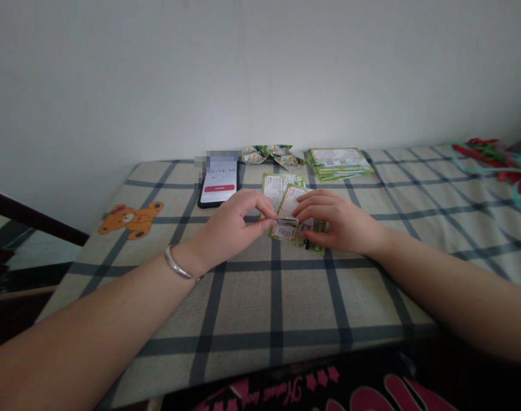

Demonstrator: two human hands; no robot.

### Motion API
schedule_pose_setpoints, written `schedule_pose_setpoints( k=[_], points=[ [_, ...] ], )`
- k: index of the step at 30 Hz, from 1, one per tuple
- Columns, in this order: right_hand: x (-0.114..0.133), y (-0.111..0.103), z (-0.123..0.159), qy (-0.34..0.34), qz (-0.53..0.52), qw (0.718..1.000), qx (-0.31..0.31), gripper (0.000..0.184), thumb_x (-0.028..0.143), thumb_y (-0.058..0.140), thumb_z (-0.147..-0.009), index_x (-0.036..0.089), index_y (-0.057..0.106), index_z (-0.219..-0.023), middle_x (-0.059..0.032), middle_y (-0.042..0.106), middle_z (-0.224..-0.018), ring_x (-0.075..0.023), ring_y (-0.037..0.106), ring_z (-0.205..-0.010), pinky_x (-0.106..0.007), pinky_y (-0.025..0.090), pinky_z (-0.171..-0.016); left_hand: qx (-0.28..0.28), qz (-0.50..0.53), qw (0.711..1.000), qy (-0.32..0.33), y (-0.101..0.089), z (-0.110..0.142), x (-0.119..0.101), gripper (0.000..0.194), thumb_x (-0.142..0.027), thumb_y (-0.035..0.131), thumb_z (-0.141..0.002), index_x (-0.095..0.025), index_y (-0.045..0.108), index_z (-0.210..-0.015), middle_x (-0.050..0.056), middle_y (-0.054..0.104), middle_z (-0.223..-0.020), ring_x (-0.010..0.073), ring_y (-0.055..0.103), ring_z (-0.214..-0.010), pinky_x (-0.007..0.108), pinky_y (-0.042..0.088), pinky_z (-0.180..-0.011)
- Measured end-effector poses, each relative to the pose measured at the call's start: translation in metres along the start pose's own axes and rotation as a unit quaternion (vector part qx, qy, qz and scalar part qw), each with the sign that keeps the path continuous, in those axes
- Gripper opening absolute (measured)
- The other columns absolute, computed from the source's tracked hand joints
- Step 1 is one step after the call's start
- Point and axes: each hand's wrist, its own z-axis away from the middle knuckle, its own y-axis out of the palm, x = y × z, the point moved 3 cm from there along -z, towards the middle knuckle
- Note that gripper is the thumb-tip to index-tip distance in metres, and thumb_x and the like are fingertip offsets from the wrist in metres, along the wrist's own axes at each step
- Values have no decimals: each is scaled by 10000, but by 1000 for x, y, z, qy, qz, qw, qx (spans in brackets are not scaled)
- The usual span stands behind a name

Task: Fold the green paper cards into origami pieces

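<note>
While left fingers [266, 220] pinch folded paper [287, 221], right fingers [305, 214] curl beside | open cloth [243, 308] nearer table edge

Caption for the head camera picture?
Two bare hands pinch folded paper above green-edged printed cards on a checked tablecloth.

At the right edge of the frame, the red and green strips [495, 162] are blurred, and the edge cuts them off. Under my right hand [337, 220], part of the printed cards [292, 200] is hidden, and their print is too small for me to read. Pixelation hides the upper left of my phone [219, 180]. The bottom edge cuts off the pink lettering on the black fabric [303, 391], and both my forearms run out of frame.
</note>
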Motion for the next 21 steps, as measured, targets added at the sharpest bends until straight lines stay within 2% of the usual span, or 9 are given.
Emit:
schedule_pose_setpoints(
  k=[3, 6, 12, 17, 21],
  points=[
    [-2, 0, 0, 8, 0, 1000, -5, 135, 194, 643, -821, 200, 674, -952, -62, 715, -1019, -220, 629, -1044, -408, 476, -966, -1, 3, 999, 40, -1, -2, -3, 83, -182, 643, -854, -184, 590, -790, 24, 683, -881, 167, 631, -937, 378, 492, -895],
    [-4, 0, 0, 11, -1, 1000, -3, 134, 175, 637, -829, 203, 676, -954, -56, 712, -1007, -212, 632, -1013, -395, 484, -940, 25, -4, 997, 76, 1, -2, -6, 108, -171, 659, -846, -190, 602, -757, 14, 686, -873, 164, 623, -950, 384, 473, -928],
    [-7, 1, 2, -15, 10, 1000, -5, 131, 181, 629, -851, 193, 690, -966, -54, 710, -1013, -205, 628, -1018, -368, 494, -919, 68, -26, 995, 62, 2, -1, -3, 99, -176, 704, -814, -183, 652, -730, 29, 641, -902, 162, 597, -909, 355, 471, -869],
    [3, -1, 0, -89, 91, 990, 66, 205, 217, 516, -944, 198, 697, -1038, -45, 722, -1071, -224, 609, -1084, -378, 483, -931, 124, -91, 984, 87, 7, 0, -1, 83, -176, 661, -841, -184, 669, -758, 32, 642, -924, 177, 577, -929, 356, 455, -877],
    [11, -2, -1, -102, 140, 981, 84, 235, 210, 474, -964, 200, 702, -1024, -41, 728, -1083, -238, 613, -1107, -389, 496, -895, 139, -185, 967, 106, 11, 2, -4, 89, -173, 617, -866, -209, 697, -858, 32, 647, -973, 199, 559, -975, 368, 437, -889]
  ],
)
